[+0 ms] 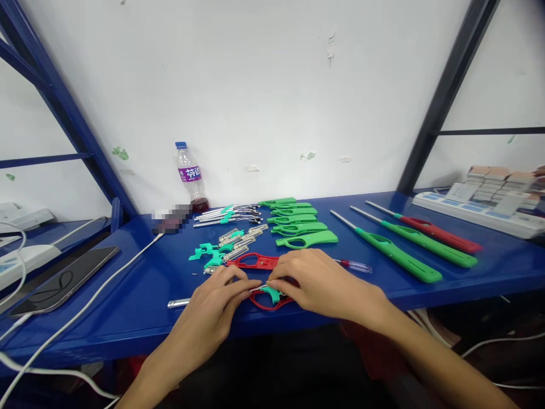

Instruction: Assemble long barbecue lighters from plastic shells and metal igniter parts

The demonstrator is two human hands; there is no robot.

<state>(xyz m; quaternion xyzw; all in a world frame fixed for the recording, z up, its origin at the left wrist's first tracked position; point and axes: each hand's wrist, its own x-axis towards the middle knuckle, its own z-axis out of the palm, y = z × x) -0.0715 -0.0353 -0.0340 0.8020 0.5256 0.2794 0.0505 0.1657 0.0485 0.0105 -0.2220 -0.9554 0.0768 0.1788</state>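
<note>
L hand (221,296) & R hand (310,278) nearly meet, fingertips pinching white wire (264,286) over red casing (266,308), near ctr.; green casings (321,238) far.

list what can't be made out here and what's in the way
All in the head view:
Red casing: partly hidden under the right hand.
Metal tube: inner end hidden behind the left hand.
Screwdriver: tip hidden behind the right hand.
Thing at the cable's end: blurred by pixelation.
Left power strip: cut off by the left edge.
</note>
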